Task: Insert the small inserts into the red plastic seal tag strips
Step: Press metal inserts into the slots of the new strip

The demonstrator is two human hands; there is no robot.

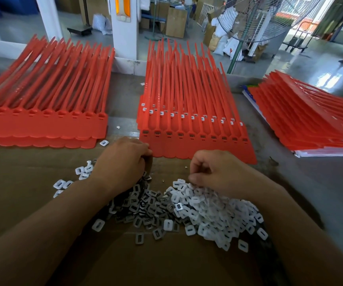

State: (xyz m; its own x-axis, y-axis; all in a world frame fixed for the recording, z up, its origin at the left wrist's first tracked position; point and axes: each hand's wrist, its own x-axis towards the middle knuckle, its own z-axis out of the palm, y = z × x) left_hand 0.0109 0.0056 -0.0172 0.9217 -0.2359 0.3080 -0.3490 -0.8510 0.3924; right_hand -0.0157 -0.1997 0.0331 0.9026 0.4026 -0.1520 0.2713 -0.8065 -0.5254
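At the left of the frame, a left stack [42, 124] of red seal tag strips lies on the cardboard-covered worktop [22, 182], its sockets apparently unfilled, with a stray insert [104, 143] just beside its near corner. Left of centre, the person's left hand [123, 162] hovers knuckles-up over a heap of dark inserts [143, 207], fingers curled under at the corner of the middle stack [193, 139]; what it holds, if anything, cannot be told. That stack's front row shows dark pieces seated in the sockets, and the rows behind show white ones. Right of centre, the right hand [213, 172] curls thumb and fingers into the white inserts [218, 211]; no piece can be made out between them. A third stack [310, 124] fans out at far right. The step looks like picking up: best to take one insert at a time, turn it the right way up, and press it square into a socket.
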